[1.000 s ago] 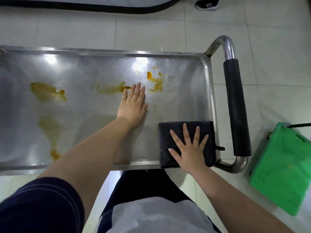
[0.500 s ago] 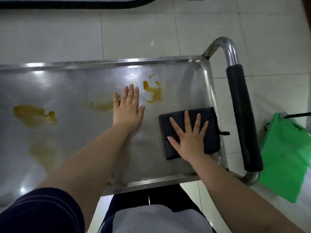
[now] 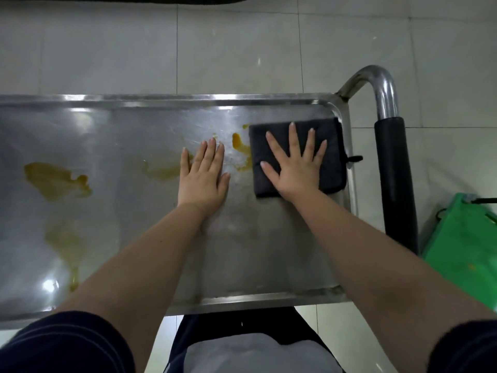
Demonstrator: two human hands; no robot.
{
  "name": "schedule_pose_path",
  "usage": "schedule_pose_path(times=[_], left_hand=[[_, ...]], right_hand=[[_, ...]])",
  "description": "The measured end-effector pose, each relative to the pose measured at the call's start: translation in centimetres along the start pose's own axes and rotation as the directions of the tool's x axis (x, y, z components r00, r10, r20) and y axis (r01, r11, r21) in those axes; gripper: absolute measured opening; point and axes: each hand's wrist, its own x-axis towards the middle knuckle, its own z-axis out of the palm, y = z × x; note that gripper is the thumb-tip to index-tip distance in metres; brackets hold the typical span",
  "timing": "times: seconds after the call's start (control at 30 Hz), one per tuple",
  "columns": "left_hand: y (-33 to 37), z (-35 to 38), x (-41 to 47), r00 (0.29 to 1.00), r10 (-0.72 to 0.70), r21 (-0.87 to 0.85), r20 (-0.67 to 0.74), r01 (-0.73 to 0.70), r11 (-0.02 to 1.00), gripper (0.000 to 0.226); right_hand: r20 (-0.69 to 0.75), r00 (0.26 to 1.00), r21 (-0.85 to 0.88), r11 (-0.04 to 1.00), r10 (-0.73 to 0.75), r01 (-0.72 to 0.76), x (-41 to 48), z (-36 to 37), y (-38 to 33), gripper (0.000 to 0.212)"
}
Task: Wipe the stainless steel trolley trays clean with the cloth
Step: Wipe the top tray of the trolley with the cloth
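The right hand lies flat with fingers spread, pressing the dark cloth into the tray's far right corner. The left hand rests flat, fingers straight, near the tray's middle. Orange stains mark the tray's left half.

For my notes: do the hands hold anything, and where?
Nothing is gripped: right hand presses flat on the cloth; left hand flat on the tray.
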Motion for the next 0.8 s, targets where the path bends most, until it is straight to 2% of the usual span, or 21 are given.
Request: schedule_pose_path(times=[0.23, 0.33, 0.47, 0.63, 0.7, 0.8], left_hand=[[0.1, -0.5, -0.2, 1.000, -0.003, 0.014, 0.025, 0.003, 1.000, 0.063], [-0.2, -0.5, -0.4, 0.999, 0.002, -0.001, 0.037, -0.002, 1.000, 0.062], [-0.5, -0.8, -0.2, 0.999, 0.022, -0.040, 0.036, -0.020, 0.999, 0.060], [-1.5, -1.6, -0.6, 0.996, -0.020, -0.123, -0.090, 0.009, 0.992, 0.058], [-2.8, -1.5, -0.8, 0.996, -0.054, -0.094, -0.076, 0.047, 0.994, 0.059], [-4.4, -0.8, -0.9, 0.996, -0.091, -0.050, -0.021, 0.090, 0.995, 0.062]], right_hand=[[0.045, 0.986, 0.023, 0.987, -0.161, 0.160, -17.5, 5.0, -1.0, 0.069], [0.080, 0.972, -0.001, 0.975, -0.222, 0.223, -20.7, 5.5, -1.5, 0.070], [0.037, 0.985, 0.030, 0.986, -0.168, 0.167, -15.9, 3.7, -3.1, 0.069], [-0.023, 0.999, 0.046, 0.999, 0.026, -0.024, -0.9, 0.6, -5.5, 0.070], [-0.008, 0.998, 0.013, 0.997, 0.070, -0.070, 3.9, -0.4, -6.5, 0.072], [-0.012, 0.996, -0.017, 0.996, 0.086, -0.087, 6.4, -0.6, -7.1, 0.073]])
